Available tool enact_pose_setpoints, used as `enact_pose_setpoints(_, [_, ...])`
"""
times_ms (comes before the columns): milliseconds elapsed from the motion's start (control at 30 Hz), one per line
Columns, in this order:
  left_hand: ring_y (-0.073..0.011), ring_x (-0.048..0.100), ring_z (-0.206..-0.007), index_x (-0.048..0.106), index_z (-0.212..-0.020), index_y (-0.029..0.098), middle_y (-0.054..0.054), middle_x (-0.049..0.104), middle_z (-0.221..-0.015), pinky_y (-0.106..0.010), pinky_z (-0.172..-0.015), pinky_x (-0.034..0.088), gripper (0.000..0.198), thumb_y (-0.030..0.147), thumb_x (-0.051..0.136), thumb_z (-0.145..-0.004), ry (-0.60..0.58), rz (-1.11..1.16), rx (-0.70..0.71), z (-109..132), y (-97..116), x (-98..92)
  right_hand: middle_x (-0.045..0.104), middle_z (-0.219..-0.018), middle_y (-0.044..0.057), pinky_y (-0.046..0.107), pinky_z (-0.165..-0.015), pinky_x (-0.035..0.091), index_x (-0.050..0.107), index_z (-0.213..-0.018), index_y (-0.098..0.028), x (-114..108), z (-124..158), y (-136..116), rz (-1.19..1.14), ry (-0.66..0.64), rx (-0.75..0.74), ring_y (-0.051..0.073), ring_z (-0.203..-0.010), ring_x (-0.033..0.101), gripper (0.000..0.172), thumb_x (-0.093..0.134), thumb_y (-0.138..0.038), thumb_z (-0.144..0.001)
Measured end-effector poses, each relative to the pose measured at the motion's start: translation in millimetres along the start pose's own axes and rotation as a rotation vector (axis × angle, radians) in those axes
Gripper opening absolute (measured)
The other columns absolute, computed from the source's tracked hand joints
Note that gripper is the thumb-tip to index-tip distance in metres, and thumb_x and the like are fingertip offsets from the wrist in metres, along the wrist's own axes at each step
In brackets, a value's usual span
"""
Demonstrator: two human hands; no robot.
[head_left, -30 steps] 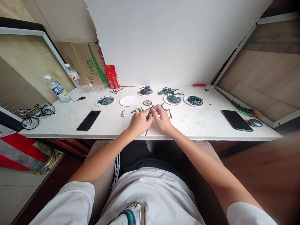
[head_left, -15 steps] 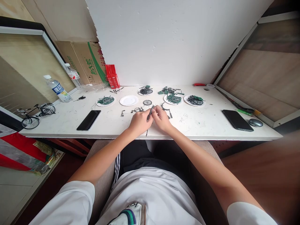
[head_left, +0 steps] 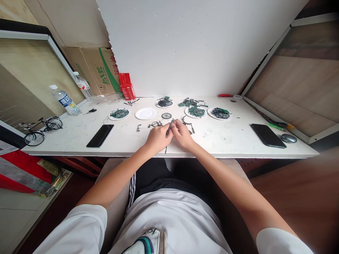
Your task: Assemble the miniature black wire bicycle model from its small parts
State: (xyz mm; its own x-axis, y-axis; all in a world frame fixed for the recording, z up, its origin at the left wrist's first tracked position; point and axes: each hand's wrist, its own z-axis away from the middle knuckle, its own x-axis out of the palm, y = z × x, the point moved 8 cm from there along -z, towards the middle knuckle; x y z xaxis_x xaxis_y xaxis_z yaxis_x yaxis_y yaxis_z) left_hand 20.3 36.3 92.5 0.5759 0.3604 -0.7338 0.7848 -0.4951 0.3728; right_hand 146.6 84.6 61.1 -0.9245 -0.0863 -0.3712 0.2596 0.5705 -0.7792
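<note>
A small wheel lies just beyond my hands, with loose dark parts to its left. The left phone and the right phone lie well apart. The slim dark tool sits above the table near its front edge. My left hand pinches it and my right hand pinches its upper part. Its long axis runs near to far, leaning slightly right, with the tip toward the wheel.

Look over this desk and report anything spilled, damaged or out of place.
Green parts lie loose on the table behind one plate, not on it. The white board at the back has a ragged, torn left edge. The left hand grips a slim dark tool, the right hand at its tip.
</note>
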Motion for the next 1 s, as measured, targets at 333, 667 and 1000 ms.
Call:
enact_pose_setpoints(333, [-0.0227, 0.072, -0.075, 0.078, -0.109, 0.021, -0.005, 0.076, -0.079, -0.03, -0.07, 0.048, 0.023, 0.026, 0.055, -0.109, -0.092, -0.054, -0.06, 0, -1, 2.9, 0.059, -0.075, 0.0, 0.038, -0.072, 0.045, 0.044, -0.09, -0.029, 4, 3, 3, 0.009, -0.034, 0.043, 0.022, -0.072, 0.056, 0.039, 0.044, -0.061, -0.112])
enact_pose_setpoints(667, [-0.0226, 0.073, -0.077, 0.077, -0.109, 0.021, -0.006, 0.078, -0.082, -0.031, -0.071, 0.048, 0.026, 0.027, 0.053, -0.111, -0.113, -0.073, -0.068, 1, -1, 5.1, 0.059, -0.076, 0.0, 0.039, -0.074, 0.045, 0.043, -0.091, -0.029, 6, 2, 6, 0.035, -0.046, 0.048, 0.024, -0.073, 0.055, 0.035, 0.042, -0.056, -0.113])
enact_pose_setpoints(1000, [-0.0236, 0.073, -0.078, 0.078, -0.112, 0.02, -0.006, 0.078, -0.083, -0.031, -0.072, 0.048, 0.028, 0.028, 0.051, -0.111, -0.148, -0.091, -0.09, 1, -3, 8.4, 0.058, -0.078, 0.001, 0.039, -0.075, 0.044, 0.042, -0.091, -0.029, 8, 3, 12, 0.054, -0.048, 0.053, 0.024, -0.075, 0.056, 0.035, 0.04, -0.057, -0.112])
